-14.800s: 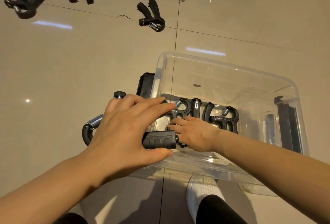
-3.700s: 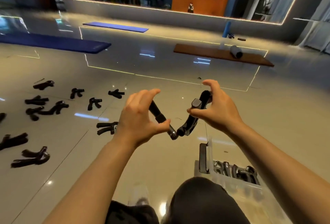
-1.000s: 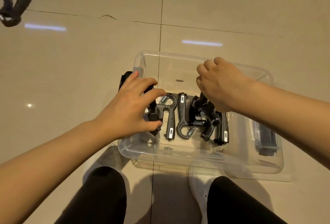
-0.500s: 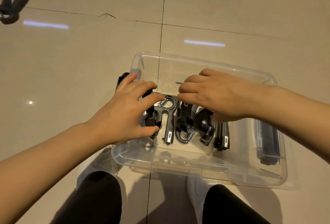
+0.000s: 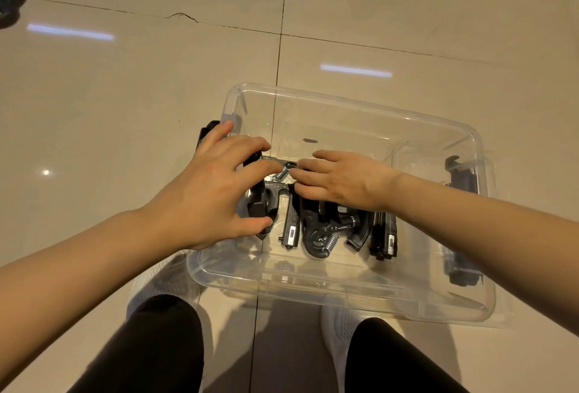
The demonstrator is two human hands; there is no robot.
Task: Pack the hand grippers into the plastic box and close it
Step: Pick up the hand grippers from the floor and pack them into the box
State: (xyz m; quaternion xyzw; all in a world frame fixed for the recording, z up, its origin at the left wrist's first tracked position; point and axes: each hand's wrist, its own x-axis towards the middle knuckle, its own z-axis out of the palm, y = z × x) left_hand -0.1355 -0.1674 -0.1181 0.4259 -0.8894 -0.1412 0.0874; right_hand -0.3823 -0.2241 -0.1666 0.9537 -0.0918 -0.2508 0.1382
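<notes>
Glossy floor tiles [image 5: 125, 95] carry the plastic box [image 5: 360, 104]. Left hand [image 5: 210, 192] grips one stiff, springy hand gripper [image 5: 260, 204] by its handle; right hand [image 5: 341, 179] rests flat, fingers straight, on the others [image 5: 326, 233].

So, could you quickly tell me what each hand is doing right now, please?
Left hand: curled round a black hand gripper in the plastic box.
Right hand: open, fingers flat on the packed hand grippers.

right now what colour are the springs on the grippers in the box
Silver metal, against black grippers; the spring near the front of the plastic box shows it best, in the head view.
</notes>
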